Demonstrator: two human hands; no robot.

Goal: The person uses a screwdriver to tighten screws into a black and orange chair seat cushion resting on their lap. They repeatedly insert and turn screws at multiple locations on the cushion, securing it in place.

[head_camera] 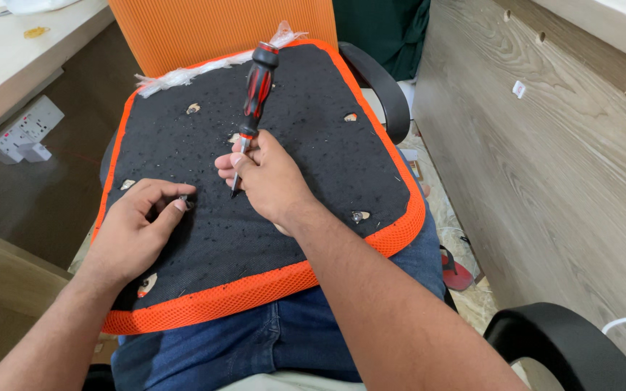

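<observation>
I see the right hand [269, 177] at the centre of the frame, closed around the metal shaft of a red-and-black-handled screwdriver [257, 90]; the handle stands up and leans toward the upper middle, and the tip points down at the black fabric underside of an orange-mesh-edged chair seat cushion [291, 239]. The cushion lies across my lap on blue denim jeans [255, 347]. The left hand [135, 232] sits at the centre left, its fingertips [180, 205] pinched on a small dark screw [185, 198] that touches the black fabric, just left of the screwdriver tip. Several pale mounting holes [193, 108] dot the cushion's black surface. Above the cushion, at the top of the frame, stands the orange mesh chair back [204, 29]. A black curved armrest [566, 340] shows at the lower right, and a white power strip [27, 130] rests at the upper left.
</observation>
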